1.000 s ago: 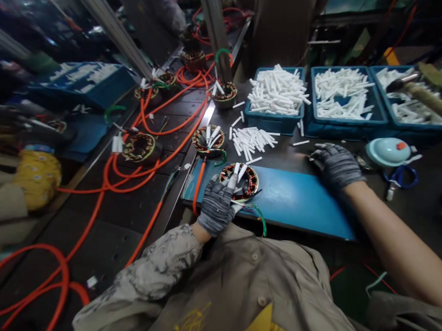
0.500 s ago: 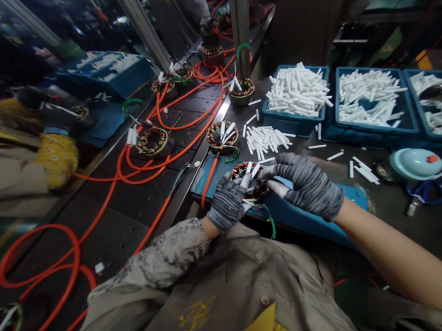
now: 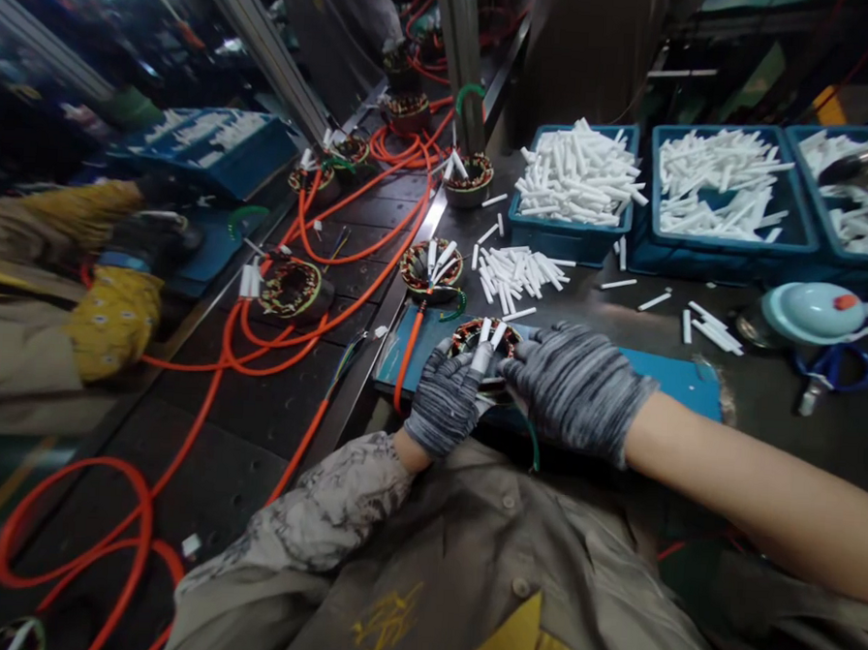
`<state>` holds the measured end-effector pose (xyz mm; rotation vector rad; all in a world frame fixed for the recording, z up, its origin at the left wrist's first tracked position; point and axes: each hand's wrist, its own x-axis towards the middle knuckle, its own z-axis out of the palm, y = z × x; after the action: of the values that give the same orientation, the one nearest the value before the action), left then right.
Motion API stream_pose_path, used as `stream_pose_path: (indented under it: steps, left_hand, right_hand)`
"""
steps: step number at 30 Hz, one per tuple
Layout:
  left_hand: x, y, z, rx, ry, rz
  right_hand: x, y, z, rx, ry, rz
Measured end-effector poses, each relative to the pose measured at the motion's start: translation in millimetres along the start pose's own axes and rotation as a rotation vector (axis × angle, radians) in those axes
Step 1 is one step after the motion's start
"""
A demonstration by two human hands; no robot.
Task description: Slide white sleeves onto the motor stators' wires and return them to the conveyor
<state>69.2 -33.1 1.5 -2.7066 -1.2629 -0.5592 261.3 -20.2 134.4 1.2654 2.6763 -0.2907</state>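
Observation:
A motor stator (image 3: pixel 465 338), a ring of copper windings, lies on the blue mat (image 3: pixel 674 384) in front of me. Two white sleeves (image 3: pixel 498 334) stick up from its windings. My left hand (image 3: pixel 445 401), in a grey striped glove, is closed around the stator's left and near side, a pale fingertip against the sleeves. On the right side, my right hand (image 3: pixel 580 389) has its fingers bent together at the near rim, by the leads. What those fingers pinch, if anything, is hidden. A green lead (image 3: pixel 534 445) hangs below the mat's edge.
Another stator (image 3: pixel 431 267) with white sleeves stands just behind. Loose sleeves (image 3: pixel 522 274) lie in a pile before blue bins (image 3: pixel 570 237) of sleeves. Blue-handled scissors (image 3: pixel 835 370) and a light-blue lidded container (image 3: pixel 813 313) are at right. Orange cables (image 3: pixel 221 382) cross the left track; a co-worker's gloved hand (image 3: pixel 151 242) is beyond.
My right hand has moved down and toward me, from above the stator's right side to its near rim. My left hand stays on the stator. The co-worker's hands have shifted right.

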Motion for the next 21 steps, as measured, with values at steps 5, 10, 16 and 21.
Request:
stream_pose_path:
  steps: [5, 10, 16, 21]
  left_hand:
    - [1, 5, -4.0, 0.047, 0.019, 0.045]
    - [-1, 12, 2.3, -0.022, 0.027, 0.158]
    - [-5, 14, 10.9, -0.025, 0.067, 0.218]
    - [-8, 11, 14.8, -0.002, 0.022, 0.174]
  right_hand:
    - [-14, -6, 30, 0.126, -0.047, 0.267]
    - [-35, 15, 93, 0.952, 0.145, 0.419]
    - [-43, 5, 134, 1.475, 0.272, 0.482]
    - [-52, -6, 129, 0.442, 0.682, 0.295]
